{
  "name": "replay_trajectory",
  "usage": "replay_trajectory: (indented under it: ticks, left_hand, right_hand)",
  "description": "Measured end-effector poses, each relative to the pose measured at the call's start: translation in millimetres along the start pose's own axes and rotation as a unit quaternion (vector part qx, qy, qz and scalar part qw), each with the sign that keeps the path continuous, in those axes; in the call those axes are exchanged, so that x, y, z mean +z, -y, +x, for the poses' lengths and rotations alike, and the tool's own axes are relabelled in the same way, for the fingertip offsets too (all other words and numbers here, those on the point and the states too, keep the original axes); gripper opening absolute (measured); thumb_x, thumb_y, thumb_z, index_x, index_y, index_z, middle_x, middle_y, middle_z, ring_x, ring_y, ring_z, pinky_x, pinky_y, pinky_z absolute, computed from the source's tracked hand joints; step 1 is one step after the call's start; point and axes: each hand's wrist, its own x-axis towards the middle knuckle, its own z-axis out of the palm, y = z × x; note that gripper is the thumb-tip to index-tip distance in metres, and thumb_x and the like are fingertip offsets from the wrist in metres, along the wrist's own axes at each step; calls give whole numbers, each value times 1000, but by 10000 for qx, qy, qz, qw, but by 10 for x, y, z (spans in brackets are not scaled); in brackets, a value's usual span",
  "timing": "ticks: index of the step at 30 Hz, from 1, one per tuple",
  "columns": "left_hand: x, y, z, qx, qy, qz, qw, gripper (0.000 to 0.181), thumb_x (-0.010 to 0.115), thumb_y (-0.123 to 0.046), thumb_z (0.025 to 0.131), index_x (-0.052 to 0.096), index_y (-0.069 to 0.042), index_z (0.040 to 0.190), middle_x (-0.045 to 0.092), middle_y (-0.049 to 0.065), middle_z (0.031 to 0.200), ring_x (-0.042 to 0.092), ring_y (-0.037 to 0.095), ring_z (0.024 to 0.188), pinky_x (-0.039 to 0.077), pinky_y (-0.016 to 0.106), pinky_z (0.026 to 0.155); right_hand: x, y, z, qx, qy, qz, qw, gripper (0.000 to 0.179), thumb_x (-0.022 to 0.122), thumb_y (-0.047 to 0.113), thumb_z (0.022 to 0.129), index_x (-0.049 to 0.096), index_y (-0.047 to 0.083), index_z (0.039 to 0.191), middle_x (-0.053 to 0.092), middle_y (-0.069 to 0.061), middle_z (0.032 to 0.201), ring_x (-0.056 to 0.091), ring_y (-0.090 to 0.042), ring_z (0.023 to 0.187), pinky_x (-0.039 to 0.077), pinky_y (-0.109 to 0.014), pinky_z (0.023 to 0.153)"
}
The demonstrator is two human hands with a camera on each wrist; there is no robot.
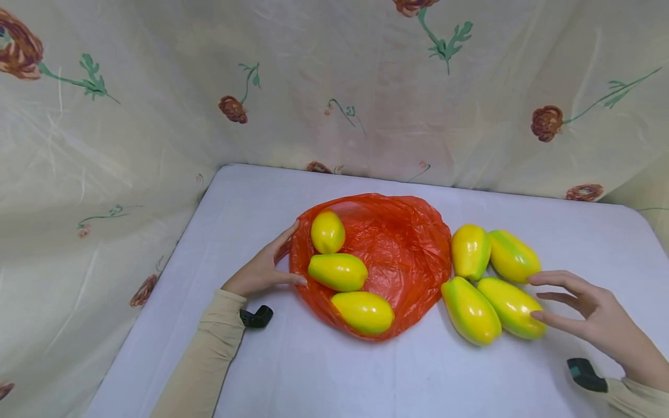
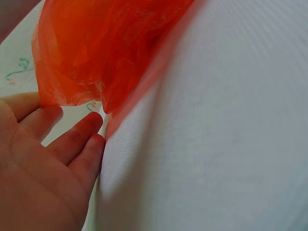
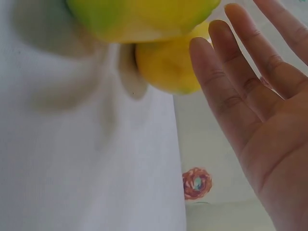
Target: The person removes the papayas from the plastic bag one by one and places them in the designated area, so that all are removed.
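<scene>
**Red plastic bag (image 1: 399, 244) with 3 papayas (image 1: 338, 272) inside and 4 outer papayas (image 1: 472, 312) to its right**

The bag is spread open on a white-covered surface (image 1: 313, 377). Its left edge is touched by the left hand (image 1: 263, 269), whose thumb and fingers are held apart; nothing is seen pinched. The outer papayas, glossy yellow and green, are clustered just beside the bag's right edge. The right hand (image 1: 596, 310) is held spread at the cluster's right side, its thumb by the lower-right papaya (image 1: 511, 307); whether contact is made cannot be told. Trouble could be caused by the thin, slack film: if only lightly steadied, the rim could be dragged or folded inward by a passing papaya. Because the skins look smooth and rounded, a grip could be lost, or neighbouring fruit could be knocked and rolled away.
</scene>
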Motion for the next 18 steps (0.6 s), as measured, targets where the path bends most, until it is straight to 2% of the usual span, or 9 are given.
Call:
replay_trajectory:
  ticks: [3,6,12,18]
  left_hand:
    - [10,139,70,14,-33,20,10000,112,87,-30,72,12,-38,156,11,-16,163,12,17,152,19,53,122]
    - [9,191,90,61,-56,26,10000,112,87,-34,71,13,-43,153,12,-19,162,13,16,152,20,53,121]
    - [1,192,78,157,-69,-2,9999,110,87,-43,68,15,-49,151,14,-22,160,13,15,152,21,55,121]
    - [4,193,73,163,-61,10,9998,111,87,-46,67,15,-50,151,15,-23,160,13,15,152,20,55,121]
  right_hand:
    - [0,38,7,-37,-3,35,10000,54,81,0,75,60,4,124,60,5,119,50,6,111,45,-1,82]
    - [4,85,21,-55,4,49,10000,54,80,0,76,60,4,125,59,1,121,50,5,111,46,-1,82]
    - [27,182,78,-18,-12,55,10000,54,80,3,78,59,6,127,58,6,123,50,5,112,46,-1,81]
    - [65,317,177,78,50,40,9999,54,80,7,79,59,8,128,57,11,124,48,8,113,45,-1,81]
